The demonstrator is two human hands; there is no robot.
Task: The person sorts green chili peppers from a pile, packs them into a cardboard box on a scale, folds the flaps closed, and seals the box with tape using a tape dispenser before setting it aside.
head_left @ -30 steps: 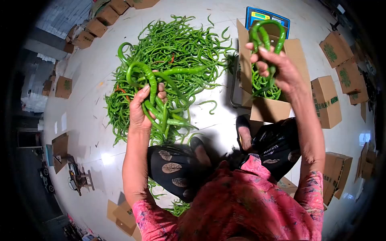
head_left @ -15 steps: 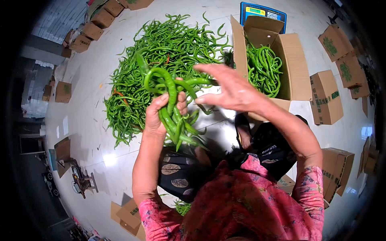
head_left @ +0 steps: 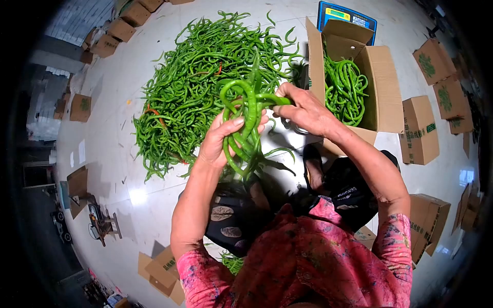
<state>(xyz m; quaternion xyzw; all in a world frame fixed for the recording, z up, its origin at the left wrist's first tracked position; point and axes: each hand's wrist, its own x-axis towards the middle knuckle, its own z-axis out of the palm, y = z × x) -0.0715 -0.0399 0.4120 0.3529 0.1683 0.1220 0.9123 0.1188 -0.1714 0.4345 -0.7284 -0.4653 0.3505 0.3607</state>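
In my left hand (head_left: 221, 137) is a bunch of long green chili peppers (head_left: 250, 115), the thumb pressed across them. My right hand (head_left: 305, 110) pinches the end of one pepper that sticks out of the bunch to the right. Beyond my hands a large heap of green chili peppers (head_left: 190, 92) lies on the floor, with a few red ones (head_left: 156, 115) among them. An open cardboard box (head_left: 387, 87) stands right of the heap, partly filled with green peppers (head_left: 345, 95).
A blue scale (head_left: 346, 21) with a lit display stands behind the open box. Other cardboard boxes (head_left: 418, 128) are on the right, with more along the far left. A small wooden stool (head_left: 102, 223) stands at the left. More peppers (head_left: 232, 263) lie by my lap.
My right hand has gone from spread fingers beside the bunch to gripping a pepper's end. My left hand has moved slightly right with the bunch. The view has shifted a little.
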